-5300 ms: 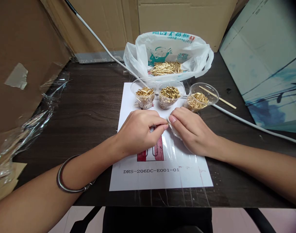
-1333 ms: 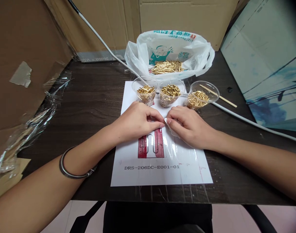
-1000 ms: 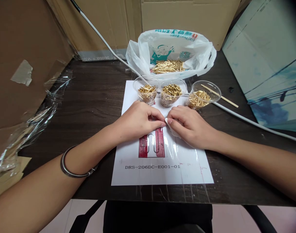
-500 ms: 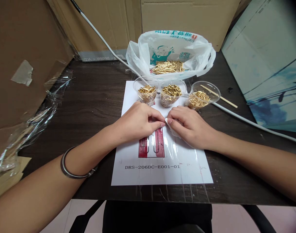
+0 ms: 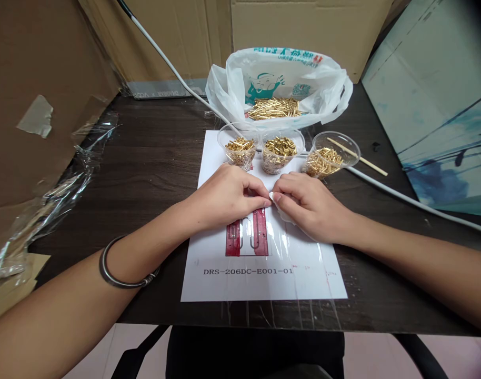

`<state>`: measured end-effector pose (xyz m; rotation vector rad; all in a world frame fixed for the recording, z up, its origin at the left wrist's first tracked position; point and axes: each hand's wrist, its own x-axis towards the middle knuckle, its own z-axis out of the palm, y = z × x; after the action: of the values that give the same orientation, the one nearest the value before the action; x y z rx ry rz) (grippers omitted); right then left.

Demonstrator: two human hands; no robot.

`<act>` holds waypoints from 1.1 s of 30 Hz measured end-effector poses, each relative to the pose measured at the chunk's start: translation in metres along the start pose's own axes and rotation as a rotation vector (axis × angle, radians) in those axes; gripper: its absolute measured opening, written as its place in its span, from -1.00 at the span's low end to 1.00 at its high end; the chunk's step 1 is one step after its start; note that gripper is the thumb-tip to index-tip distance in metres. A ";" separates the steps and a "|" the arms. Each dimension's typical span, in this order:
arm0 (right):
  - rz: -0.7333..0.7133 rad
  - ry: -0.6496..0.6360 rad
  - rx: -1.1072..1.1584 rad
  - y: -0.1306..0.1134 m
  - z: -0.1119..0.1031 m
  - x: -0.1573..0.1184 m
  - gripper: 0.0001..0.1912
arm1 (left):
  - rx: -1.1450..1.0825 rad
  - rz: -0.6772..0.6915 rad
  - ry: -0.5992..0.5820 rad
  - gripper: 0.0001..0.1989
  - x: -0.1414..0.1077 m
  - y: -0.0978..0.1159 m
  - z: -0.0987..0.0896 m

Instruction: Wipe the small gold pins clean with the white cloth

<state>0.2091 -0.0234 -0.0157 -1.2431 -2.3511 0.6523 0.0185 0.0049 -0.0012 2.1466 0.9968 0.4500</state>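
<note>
Over a printed white sheet (image 5: 264,287), my two hands meet at the fingertips. My left hand (image 5: 234,197) is closed in a pinch of thumb and forefinger; what it grips is too small to name. A piece of white tissue (image 5: 283,215) is held in my right hand (image 5: 309,205), its tip touching the left fingertips. Just beyond the hands stand three clear plastic cups: the left cup (image 5: 240,153) and the middle cup (image 5: 279,153) hold small gold pins, and the right cup (image 5: 324,160), also with gold pins, leans to one side.
Behind the cups, an open white plastic bag (image 5: 335,100) holds more gold pins (image 5: 275,108). A thin wooden stick (image 5: 369,164) lies at the right. A white cable (image 5: 406,197) crosses the dark table (image 5: 146,142). Cardboard (image 5: 303,26) stands at the back and left.
</note>
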 end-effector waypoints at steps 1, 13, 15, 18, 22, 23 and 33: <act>-0.004 -0.001 -0.001 0.000 0.000 0.000 -0.75 | -0.002 -0.001 -0.003 -0.88 0.000 0.000 0.000; -0.055 -0.012 -0.128 -0.001 0.001 -0.004 -0.78 | -0.013 -0.012 -0.016 -0.89 0.004 0.004 0.000; -0.062 -0.008 -0.141 -0.001 0.001 -0.004 -0.79 | -0.011 -0.013 -0.016 -0.88 0.003 0.004 0.000; -0.068 0.008 -0.155 -0.001 0.001 -0.004 -0.80 | -0.009 -0.007 -0.010 -0.88 0.003 0.004 0.001; -0.068 0.015 -0.164 -0.003 0.001 -0.004 -0.80 | 0.001 0.011 0.021 -0.88 0.002 0.004 0.002; -0.066 0.015 -0.166 -0.003 0.001 -0.003 -0.79 | 0.005 0.016 0.030 -0.88 0.003 0.004 0.002; -0.074 0.038 -0.259 -0.007 0.001 -0.004 -0.79 | 0.008 0.020 0.051 -0.87 0.002 0.004 0.003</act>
<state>0.2061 -0.0307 -0.0136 -1.2528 -2.4954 0.3046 0.0240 0.0030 -0.0004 2.1633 1.0080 0.5132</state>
